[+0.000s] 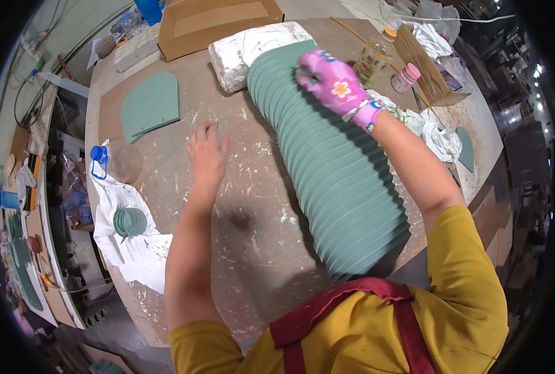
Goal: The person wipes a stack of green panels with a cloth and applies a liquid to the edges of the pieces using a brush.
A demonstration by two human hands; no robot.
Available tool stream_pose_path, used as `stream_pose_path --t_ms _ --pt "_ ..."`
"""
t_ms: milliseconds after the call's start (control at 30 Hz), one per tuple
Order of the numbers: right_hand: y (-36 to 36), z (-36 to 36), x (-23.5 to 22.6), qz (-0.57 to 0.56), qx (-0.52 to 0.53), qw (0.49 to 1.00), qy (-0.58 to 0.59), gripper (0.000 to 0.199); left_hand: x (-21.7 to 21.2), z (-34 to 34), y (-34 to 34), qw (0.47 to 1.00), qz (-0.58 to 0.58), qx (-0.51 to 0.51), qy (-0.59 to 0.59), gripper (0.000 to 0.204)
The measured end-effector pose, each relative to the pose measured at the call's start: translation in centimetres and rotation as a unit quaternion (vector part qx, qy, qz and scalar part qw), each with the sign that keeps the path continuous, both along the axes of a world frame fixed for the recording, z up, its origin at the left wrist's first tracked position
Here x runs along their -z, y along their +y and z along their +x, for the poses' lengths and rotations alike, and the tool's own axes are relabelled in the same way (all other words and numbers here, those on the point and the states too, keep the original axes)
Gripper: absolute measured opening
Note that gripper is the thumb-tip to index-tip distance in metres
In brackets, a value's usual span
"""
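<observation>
**Gloved hand on the fanned green stack**

Our right hand (pixel 334 84) (in a pink flowered glove) presses closed fingers onto the far end of the overlapped green arched pieces (pixel 333 168). Our bare left hand (pixel 206 156) lies flat, fingers spread, on the worktable (pixel 252 249) just left of them.

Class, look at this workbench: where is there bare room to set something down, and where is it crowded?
Bare tabletop lies between the single green panel and the long fanned row of green panels, around the bare left hand. More lies nearer the body, beside the white cloth. The far right is crowded: bottles, crumpled rags, and the gloved right hand.
</observation>
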State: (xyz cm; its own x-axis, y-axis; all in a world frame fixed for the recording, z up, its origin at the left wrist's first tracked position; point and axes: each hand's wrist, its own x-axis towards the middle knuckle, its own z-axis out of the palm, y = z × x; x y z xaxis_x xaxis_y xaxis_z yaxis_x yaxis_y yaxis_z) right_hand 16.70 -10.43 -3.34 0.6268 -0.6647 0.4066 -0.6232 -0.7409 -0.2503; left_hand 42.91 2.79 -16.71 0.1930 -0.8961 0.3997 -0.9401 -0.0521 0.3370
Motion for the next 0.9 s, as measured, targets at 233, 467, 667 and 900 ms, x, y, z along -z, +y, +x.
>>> stream_pose_path --t_ms 233,467,667,900 --pt "-1.6 -5.4 -1.8 -0.037 0.126 0.991 0.004 0.017 -0.9 -0.5 -0.1 1.0 0.002 -0.003 0.01 0.038" --pt "2.7 6.0 1.0 -0.114 -0.152 0.964 0.188 0.02 -0.1 0.0 -0.1 0.999 0.044 -0.01 0.015 0.041" --pt "-2.0 1.2 -1.2 0.241 0.042 0.969 -0.044 0.02 -0.6 -0.1 0.3 1.0 0.024 -0.008 0.014 0.041" --pt "-3.9 -4.8 -1.5 -0.047 0.157 0.984 0.065 0.028 -0.7 -0.2 0.1 1.0 0.026 -0.012 0.003 0.04"
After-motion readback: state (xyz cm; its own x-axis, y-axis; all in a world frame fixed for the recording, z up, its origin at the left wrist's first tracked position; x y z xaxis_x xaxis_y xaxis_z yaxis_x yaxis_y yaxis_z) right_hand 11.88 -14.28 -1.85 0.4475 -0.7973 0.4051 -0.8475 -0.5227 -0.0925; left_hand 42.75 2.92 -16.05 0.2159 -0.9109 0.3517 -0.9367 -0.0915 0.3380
